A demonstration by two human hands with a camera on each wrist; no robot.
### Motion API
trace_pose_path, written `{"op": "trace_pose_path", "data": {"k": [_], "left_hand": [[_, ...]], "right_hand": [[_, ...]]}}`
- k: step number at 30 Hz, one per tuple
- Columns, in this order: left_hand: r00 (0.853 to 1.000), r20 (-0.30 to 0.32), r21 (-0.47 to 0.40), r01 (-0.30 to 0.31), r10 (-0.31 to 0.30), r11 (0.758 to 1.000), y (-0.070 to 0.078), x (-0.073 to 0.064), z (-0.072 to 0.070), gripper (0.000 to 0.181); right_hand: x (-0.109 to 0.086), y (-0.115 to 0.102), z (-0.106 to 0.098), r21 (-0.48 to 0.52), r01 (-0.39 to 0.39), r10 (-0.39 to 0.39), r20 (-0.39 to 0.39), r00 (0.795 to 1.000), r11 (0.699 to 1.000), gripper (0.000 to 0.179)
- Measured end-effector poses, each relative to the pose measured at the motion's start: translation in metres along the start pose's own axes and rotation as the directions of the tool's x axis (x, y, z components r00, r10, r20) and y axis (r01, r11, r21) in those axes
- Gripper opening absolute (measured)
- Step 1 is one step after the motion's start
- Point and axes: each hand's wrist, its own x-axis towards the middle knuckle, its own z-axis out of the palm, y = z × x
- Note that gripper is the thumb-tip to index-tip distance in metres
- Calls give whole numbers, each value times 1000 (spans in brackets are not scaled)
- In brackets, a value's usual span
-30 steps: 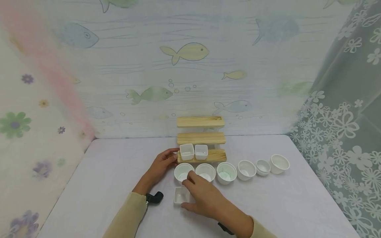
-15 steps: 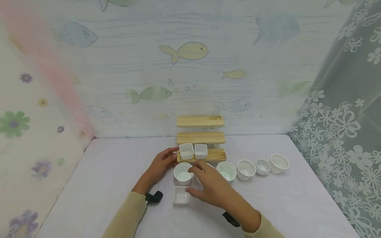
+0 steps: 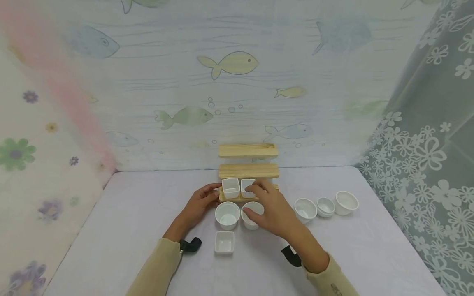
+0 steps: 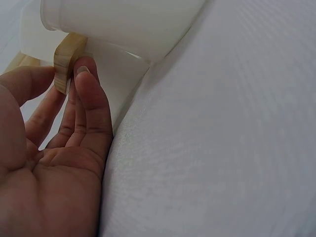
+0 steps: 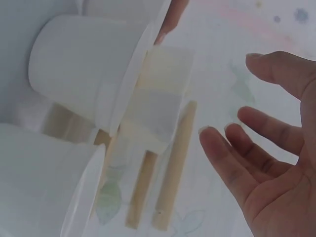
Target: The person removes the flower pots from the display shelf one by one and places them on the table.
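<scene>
My left hand [image 3: 198, 205] pinches the left end of the lowest board of a three-tier wooden stand [image 3: 249, 171]. The left wrist view shows thumb and fingers on that board end [image 4: 65, 61]. My right hand [image 3: 275, 216] hangs over the front of the stand, fingers apart and holding nothing; the right wrist view shows this hand [image 5: 276, 158] free of the cups. Two white square dishes, a left one [image 3: 231, 188] and a right one [image 3: 247, 187], sit on the lowest board. Below stand white round cups, one left [image 3: 227, 216] and one partly covered [image 3: 251, 222].
Another square dish [image 3: 224, 242] sits on the white table nearer me. To the right stand a round bowl [image 3: 305, 210], a smaller bowl [image 3: 326, 207] that looks stacked, and another bowl [image 3: 346, 203]. A fish-patterned backdrop [image 3: 237, 82] rises behind the stand.
My right hand has moved from the near square dish up and right, over the cups toward the stand, now covering the third round cup. The left hand has stayed at the board's end.
</scene>
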Motion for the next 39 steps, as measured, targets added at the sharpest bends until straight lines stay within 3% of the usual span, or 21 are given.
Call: {"op": "trace_pose_path", "data": {"k": [8, 13, 21, 39], "left_hand": [[1000, 4, -4, -1, 1, 1000, 1, 5, -5, 41], [1000, 11, -5, 1, -1, 1000, 0, 7, -8, 41], [1000, 26, -7, 8, -8, 1000, 1, 12, -11, 40], [999, 38, -16, 8, -8, 1000, -1, 23, -18, 42]], "right_hand": [[14, 15, 2, -36, 11, -13, -68, 998, 999, 52], [23, 22, 4, -5, -32, 31, -78, 996, 999, 52], [32, 32, 10, 21, -133, 134, -53, 990, 991, 52], [44, 47, 30, 12, -212, 211, 33, 977, 977, 55]]}}
